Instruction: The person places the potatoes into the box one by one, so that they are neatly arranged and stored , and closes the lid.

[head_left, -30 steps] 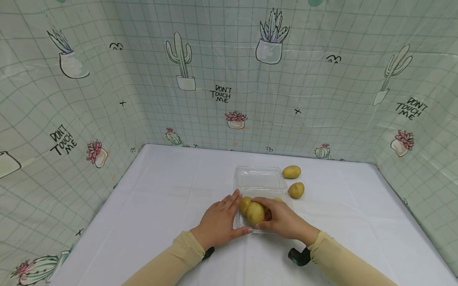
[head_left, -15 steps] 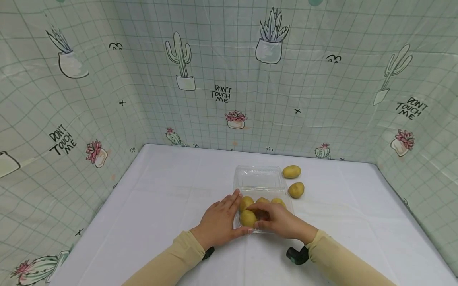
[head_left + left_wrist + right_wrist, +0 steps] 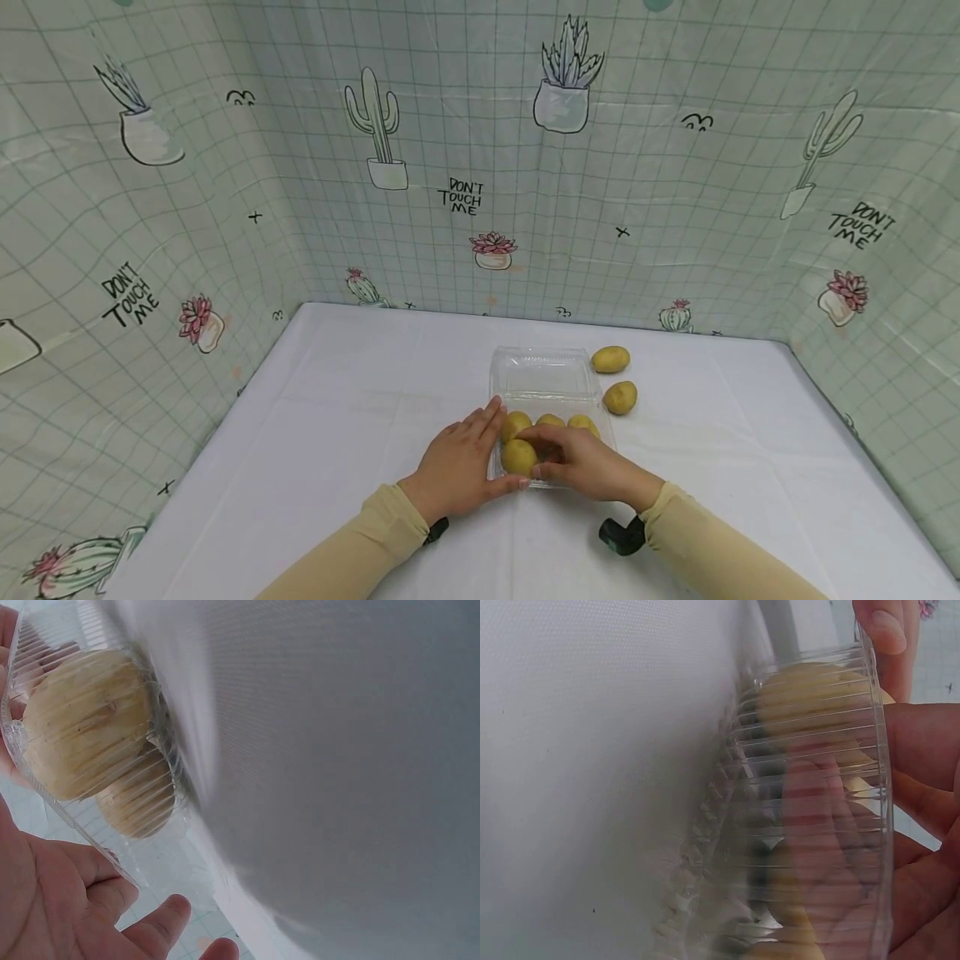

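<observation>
Item: clear plastic clamshell base (image 3: 555,405), on a white tablecloth (image 3: 375,400), its lid (image 3: 544,373) folded back on the far side.
Contents: three potatoes along the far row, left (image 3: 514,426), middle (image 3: 551,420) and right (image 3: 582,423); a front-left potato (image 3: 518,458) in the near corner.
Right hand (image 3: 592,463): holds the front-left potato, fingers over its far side, thumb at the near side. Whether the floor already bears its weight, I cannot tell.
Left hand (image 3: 457,467): fingers extended along the left wall, thumb at the near edge; holding no potato.
Outside, right: upper loose potato (image 3: 611,359) and lower loose potato (image 3: 620,397).
Handling, my judgement: seat the potato low in its corner before loosening the fingers; keep the left hand's bracing light, since thin walls may flex; lift clear without nudging the far row.
</observation>
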`<state>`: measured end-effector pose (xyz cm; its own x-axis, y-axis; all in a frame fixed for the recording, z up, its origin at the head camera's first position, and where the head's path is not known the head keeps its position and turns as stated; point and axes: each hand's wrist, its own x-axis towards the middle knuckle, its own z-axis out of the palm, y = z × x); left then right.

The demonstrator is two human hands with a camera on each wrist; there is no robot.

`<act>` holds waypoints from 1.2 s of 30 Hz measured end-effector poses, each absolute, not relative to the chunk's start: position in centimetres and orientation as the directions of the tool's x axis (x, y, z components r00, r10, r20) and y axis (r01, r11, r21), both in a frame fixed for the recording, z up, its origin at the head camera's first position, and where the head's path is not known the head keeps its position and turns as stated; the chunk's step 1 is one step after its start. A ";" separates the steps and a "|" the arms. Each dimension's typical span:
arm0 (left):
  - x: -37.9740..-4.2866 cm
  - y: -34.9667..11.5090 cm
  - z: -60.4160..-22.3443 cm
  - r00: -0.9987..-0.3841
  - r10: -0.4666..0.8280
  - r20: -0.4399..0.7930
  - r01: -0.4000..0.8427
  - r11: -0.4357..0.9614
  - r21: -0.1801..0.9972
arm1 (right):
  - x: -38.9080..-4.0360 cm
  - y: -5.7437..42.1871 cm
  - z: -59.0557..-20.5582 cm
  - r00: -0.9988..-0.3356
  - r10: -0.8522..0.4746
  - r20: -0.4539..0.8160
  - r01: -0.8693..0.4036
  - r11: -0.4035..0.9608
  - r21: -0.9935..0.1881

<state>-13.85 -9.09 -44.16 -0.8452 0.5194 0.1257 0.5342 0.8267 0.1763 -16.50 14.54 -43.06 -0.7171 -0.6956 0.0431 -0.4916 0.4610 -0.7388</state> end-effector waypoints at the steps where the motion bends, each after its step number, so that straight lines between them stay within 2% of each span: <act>1: -13.8 -9.1 -44.1 -0.845 0.520 0.126 0.535 0.826 0.177 | -16.5 14.5 -43.1 -0.718 -0.695 0.042 -0.491 0.464 -0.737; 19: -13.9 -9.1 -44.4 -0.836 0.524 0.162 0.547 0.817 0.181 | -16.5 14.5 -42.7 -0.713 -0.701 0.025 -0.482 0.463 -0.744; 27: -14.0 -9.2 -44.3 -0.841 0.523 0.139 0.541 0.820 0.190 | -16.4 14.6 -42.4 -0.716 -0.698 -0.010 -0.455 0.477 -0.752; 36: -13.9 -9.1 -44.3 -0.841 0.523 0.141 0.541 0.822 0.176 | -16.6 15.3 -42.3 -0.706 -0.708 0.012 -0.469 0.455 -0.757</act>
<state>-13.95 -9.15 -44.30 -0.8406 0.5231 0.1408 0.5411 0.8224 0.1756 -16.65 15.28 -42.35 -0.7059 -0.7082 0.0119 -0.4694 0.4551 -0.7567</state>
